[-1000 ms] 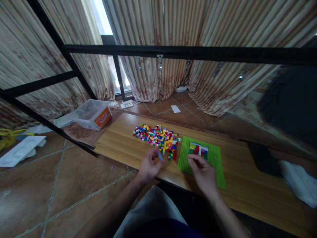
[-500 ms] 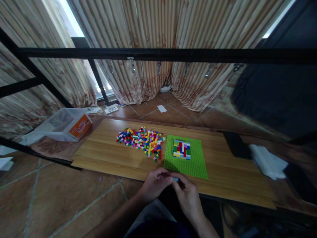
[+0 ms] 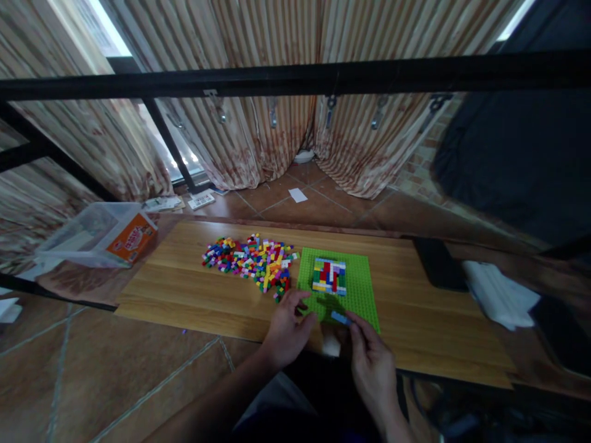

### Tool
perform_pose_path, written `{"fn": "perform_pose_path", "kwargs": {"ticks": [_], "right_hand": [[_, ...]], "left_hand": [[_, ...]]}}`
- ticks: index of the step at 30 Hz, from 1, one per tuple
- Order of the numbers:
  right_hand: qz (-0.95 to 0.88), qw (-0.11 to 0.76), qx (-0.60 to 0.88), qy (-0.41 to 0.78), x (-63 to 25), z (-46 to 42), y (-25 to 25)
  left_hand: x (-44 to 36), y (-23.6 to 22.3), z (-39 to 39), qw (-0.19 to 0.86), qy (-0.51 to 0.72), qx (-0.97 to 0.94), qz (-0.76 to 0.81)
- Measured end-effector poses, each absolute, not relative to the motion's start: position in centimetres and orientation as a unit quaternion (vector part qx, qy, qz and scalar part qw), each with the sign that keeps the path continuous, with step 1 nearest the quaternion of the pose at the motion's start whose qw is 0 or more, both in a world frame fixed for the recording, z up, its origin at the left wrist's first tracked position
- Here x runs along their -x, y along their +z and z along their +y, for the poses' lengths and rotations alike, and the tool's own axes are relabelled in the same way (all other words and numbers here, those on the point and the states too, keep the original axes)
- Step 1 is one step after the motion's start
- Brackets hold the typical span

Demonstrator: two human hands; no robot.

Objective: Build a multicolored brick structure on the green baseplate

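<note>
A green baseplate (image 3: 355, 295) lies on the wooden tabletop (image 3: 194, 289), with a small block of coloured bricks (image 3: 329, 275) built on its far half. A pile of loose coloured bricks (image 3: 252, 258) lies just left of the plate. My right hand (image 3: 369, 354) pinches a small blue brick (image 3: 340, 318) above the plate's near edge. My left hand (image 3: 289, 329) hovers at the plate's near left corner, fingers loosely curled and apart, holding nothing I can see.
A clear plastic box with an orange label (image 3: 108, 234) sits left of the table. A dark flat object (image 3: 436, 264) and white cloth (image 3: 498, 292) lie on the right. A black metal bar (image 3: 295, 77) crosses above, with curtains behind.
My hands met near the table's front edge, and the blue brick passed from my left hand to my right. Both hands then moved forward to the plate's near edge.
</note>
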State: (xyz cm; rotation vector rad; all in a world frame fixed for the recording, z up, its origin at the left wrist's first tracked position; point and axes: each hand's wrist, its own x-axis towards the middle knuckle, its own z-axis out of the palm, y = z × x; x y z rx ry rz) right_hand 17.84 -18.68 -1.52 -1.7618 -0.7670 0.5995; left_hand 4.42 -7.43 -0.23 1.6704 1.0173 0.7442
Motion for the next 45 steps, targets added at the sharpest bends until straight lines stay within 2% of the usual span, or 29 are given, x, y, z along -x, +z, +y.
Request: {"fn": "perform_pose_path", "kwargs": {"ticks": [6, 16, 22, 29, 32, 40, 45], "right_hand": [[-0.266, 0.557, 0.762, 0.196, -20.8, -18.1, -1.1], [-0.228, 0.58, 0.773, 0.118, -23.4, -15.5, -0.8], [-0.239, 0.572, 0.78, 0.088, -23.0, -13.1, -1.3], [-0.351, 0.478, 0.805, -0.005, -21.2, -12.0, -2.2], [-0.392, 0.463, 0.794, -0.026, -21.0, -12.1, -2.5], [-0.437, 0.444, 0.782, -0.002, -21.5, -12.4, -2.0], [-0.397, 0.454, 0.797, 0.021, -22.2, -12.2, -1.9]], "left_hand": [[-7.1, -0.5, -5.7, 0.366, 0.267, -0.783, 0.427], [-9.5, -1.6, -5.5, 0.316, 0.236, -0.805, 0.444], [-10.0, -2.2, -5.0, 0.34, 0.255, -0.799, 0.426], [-9.7, -2.9, -4.5, 0.364, 0.268, -0.796, 0.404], [-9.6, -2.9, -4.6, 0.375, 0.262, -0.793, 0.401], [-9.4, -2.7, -4.7, 0.394, 0.265, -0.791, 0.386], [-9.4, -2.7, -4.7, 0.405, 0.267, -0.787, 0.382]]}}
